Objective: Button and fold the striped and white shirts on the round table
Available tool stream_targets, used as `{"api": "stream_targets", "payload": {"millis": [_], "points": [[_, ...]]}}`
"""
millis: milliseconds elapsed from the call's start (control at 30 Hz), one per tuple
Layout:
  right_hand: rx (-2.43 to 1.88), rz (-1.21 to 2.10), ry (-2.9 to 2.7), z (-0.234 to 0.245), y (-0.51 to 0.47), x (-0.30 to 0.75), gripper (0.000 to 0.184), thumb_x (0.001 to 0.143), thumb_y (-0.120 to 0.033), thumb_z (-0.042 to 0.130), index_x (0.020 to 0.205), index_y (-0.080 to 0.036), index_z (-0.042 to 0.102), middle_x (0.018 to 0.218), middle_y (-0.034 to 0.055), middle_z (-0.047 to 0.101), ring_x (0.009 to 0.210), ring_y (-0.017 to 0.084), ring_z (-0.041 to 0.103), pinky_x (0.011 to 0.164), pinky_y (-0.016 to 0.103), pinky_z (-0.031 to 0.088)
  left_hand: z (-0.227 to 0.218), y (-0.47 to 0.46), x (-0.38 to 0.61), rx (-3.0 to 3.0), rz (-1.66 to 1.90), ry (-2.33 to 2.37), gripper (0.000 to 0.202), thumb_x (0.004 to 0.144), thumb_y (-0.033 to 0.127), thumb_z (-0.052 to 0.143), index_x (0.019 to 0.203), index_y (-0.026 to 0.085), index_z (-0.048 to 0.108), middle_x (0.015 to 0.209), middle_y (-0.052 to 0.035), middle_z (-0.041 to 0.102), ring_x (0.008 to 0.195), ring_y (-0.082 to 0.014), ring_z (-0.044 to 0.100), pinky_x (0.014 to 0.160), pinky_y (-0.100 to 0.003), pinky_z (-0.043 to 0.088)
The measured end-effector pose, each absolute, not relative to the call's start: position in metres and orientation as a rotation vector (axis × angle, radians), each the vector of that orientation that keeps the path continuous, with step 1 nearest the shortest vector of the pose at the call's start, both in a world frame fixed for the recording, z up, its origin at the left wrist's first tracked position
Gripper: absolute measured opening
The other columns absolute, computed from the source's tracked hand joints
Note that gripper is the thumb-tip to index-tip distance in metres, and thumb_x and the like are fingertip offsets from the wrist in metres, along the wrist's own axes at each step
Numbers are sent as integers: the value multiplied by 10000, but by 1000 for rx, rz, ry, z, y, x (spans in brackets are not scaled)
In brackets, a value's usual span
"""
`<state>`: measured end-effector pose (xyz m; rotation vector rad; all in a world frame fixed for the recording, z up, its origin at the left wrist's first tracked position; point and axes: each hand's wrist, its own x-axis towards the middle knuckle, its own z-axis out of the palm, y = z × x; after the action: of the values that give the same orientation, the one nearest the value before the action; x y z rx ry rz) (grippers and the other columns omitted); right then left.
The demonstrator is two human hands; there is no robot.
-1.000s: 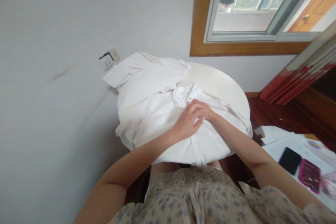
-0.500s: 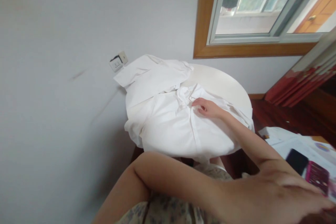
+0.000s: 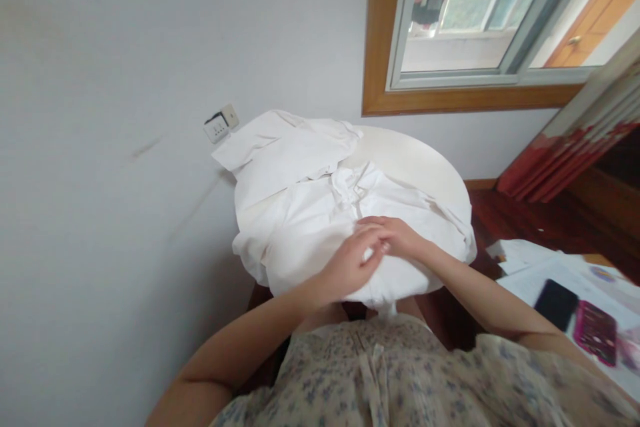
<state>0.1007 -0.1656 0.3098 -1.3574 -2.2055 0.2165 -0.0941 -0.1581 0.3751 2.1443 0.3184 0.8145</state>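
Note:
A white shirt (image 3: 300, 247) lies spread over a round white table (image 3: 415, 147), its collar near the middle and its lower end hanging over the near edge. Over the front strip of the shirt, below the collar, my two hands meet. My left hand (image 3: 353, 265) is closed, thumb and fingers bent together with a bit of white cloth showing between them. Against it, my right hand (image 3: 400, 237) has its fingers bent down onto the same strip. The fingertips partly cover each other, so the exact spot they pinch is hidden.
Another piece of white cloth (image 3: 285, 147) lies at the table's far left, by a wall socket (image 3: 217, 127). To the right, papers (image 3: 530, 273) bear a black phone (image 3: 556, 303) and a pink-cased phone (image 3: 596, 332). A window (image 3: 455, 47) and red-and-white curtain (image 3: 550, 153) stand behind.
My left hand has come from the lower right, near the phones, to the shirt front. My right hand has moved down from the collar along the front strip and now meets it.

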Motion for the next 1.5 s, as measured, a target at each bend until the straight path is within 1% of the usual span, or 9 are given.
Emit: {"api": "stream_targets", "payload": {"millis": [100, 200, 367, 467, 667, 900, 1100, 1300, 1500], "points": [[-1450, 109, -2162, 307, -166, 96, 252, 759, -115, 522, 994, -172, 592, 927, 70, 632, 817, 175, 586, 719, 273, 465, 330, -114, -93, 2232, 863, 612, 224, 912, 196, 412, 1077, 179, 562, 1099, -96, 623, 1078, -198, 567, 1011, -389, 429], [-1424, 12, -2126, 305, -161, 93, 210, 743, -93, 502, 932, -162, 562, 825, 62, 556, 765, 176, 524, 689, 276, 435, 303, -91, -93, 2286, 761, 518, 228, 871, 197, 489, 1098, 177, 501, 1129, -102, 587, 1108, -205, 544, 1006, -385, 423], [-1335, -197, -2138, 305, -131, 100, 111, 778, -89, 487, 829, -166, 550, 792, 68, 485, 766, 197, 448, 689, 301, 397, 286, -72, -85, 2108, 620, 369, 214, 933, 284, 415, 1121, 181, 423, 1091, -98, 596, 1035, -176, 589, 925, -334, 471], [-1351, -294, -2122, 303, -102, 111, 91, 795, -101, 483, 794, -170, 542, 795, 71, 466, 787, 208, 428, 703, 312, 386, 288, -48, -75, 2195, 660, 476, 235, 944, 295, 381, 1126, 162, 450, 1093, -105, 605, 1044, -188, 585, 958, -341, 451], [-1264, -381, -2262, 291, -50, 139, 78, 857, -168, 456, 864, -160, 534, 828, 77, 452, 796, 213, 404, 729, 331, 378, 302, 7, -62, 2577, 562, 486, 267, 929, 289, 418, 1135, 166, 535, 1180, -96, 613, 1122, -200, 567, 1021, -341, 417], [-1151, -404, -2345, 283, -25, 153, 95, 878, -184, 420, 874, -158, 511, 828, 71, 442, 789, 203, 392, 719, 317, 375, 286, 37, -60, 2628, 603, 407, 319, 964, 322, 368, 1182, 169, 543, 1201, -84, 618, 1130, -177, 566, 1017, -326, 438], [-1109, -306, -2346, 280, -18, 152, 87, 845, -157, 427, 841, -165, 513, 806, 61, 439, 759, 189, 395, 702, 304, 370, 285, 42, -61, 2608, 613, 407, 293, 955, 353, 419, 1116, 187, 600, 1098, -50, 672, 1037, -168, 618, 948, -296, 477], [-1122, 7, -2287, 285, -25, 145, 162, 796, -112, 438, 881, -156, 569, 814, 59, 467, 796, 181, 455, 723, 292, 391, 278, 39, -61, 2655, 697, 553, 308, 932, 425, 466, 1027, 203, 657, 1014, -26, 710, 924, -167, 669, 852, -277, 507], [-999, 272, -2309, 302, -38, 148, 184, 852, -172, 465, 944, -148, 622, 849, 74, 532, 838, 180, 505, 774, 295, 421, 276, 34, -60, 2570, 789, 614, 286, 925, 404, 486, 976, 201, 682, 972, -22, 723, 899, -156, 676, 828, -261, 512]]}}
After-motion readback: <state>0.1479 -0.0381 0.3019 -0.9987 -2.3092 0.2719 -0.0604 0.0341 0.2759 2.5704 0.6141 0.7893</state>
